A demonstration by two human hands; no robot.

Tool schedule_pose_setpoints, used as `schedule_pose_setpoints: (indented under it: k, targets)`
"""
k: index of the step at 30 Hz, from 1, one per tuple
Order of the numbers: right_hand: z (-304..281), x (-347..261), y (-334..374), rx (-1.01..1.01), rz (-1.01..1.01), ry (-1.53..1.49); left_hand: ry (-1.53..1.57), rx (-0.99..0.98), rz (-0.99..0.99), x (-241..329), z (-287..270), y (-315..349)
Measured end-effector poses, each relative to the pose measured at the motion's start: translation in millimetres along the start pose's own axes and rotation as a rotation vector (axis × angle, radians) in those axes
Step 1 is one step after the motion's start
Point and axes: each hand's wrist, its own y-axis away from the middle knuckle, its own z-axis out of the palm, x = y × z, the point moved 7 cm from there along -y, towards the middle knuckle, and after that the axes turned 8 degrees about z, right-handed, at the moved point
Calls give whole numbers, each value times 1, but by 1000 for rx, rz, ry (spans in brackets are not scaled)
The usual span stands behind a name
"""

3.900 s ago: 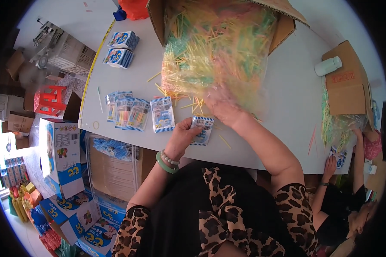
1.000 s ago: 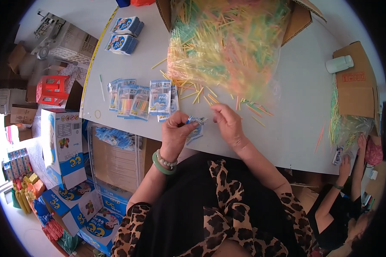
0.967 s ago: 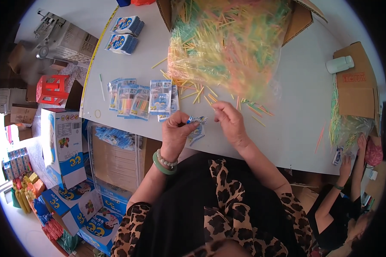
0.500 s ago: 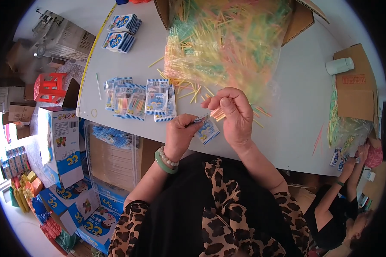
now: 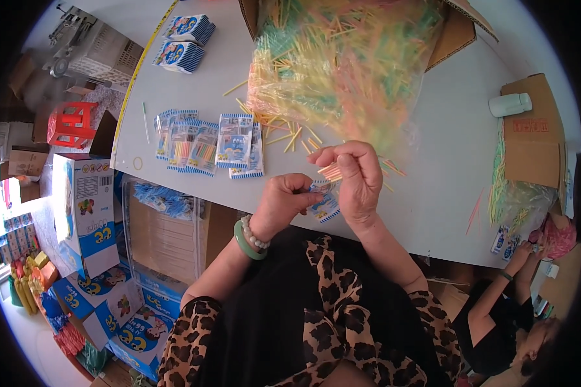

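Note:
My left hand (image 5: 279,205) pinches a small blue-and-white plastic packet (image 5: 326,208) at the table's near edge. Close beside it, my right hand (image 5: 360,184) holds a small bunch of thin coloured sticks (image 5: 330,172), mostly pink and yellow, between thumb and fingers. The sticks' ends point toward the packet; whether any are inside it I cannot tell. To the left lie flat packets (image 5: 203,153), several with coloured sticks showing through a clear front. Loose sticks (image 5: 293,140) are scattered beyond my hands, below a large clear bag (image 5: 342,84) full of such sticks.
Cardboard flaps (image 5: 455,45) surround the bag. Two stacks of blue packets (image 5: 179,55) stand at the far left of the table. At right are a white bottle (image 5: 510,104), a carton (image 5: 534,138) and a co-worker's hands (image 5: 519,257). Printed boxes (image 5: 90,213) stand left.
My left hand has shifted slightly right and down, and the packet has turned, showing more of its face. The right hand has moved slightly down, still holding the sticks.

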Motion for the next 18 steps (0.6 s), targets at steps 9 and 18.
schedule_pose_setpoints:
  k: [9, 18]
  targets:
    - [1, 10, 16, -36, 90, 202, 180, 11, -18, 1, 0, -2]
    - [-14, 27, 16, -74, 281, 162, 207, 45, -11, -8, -2, -2]
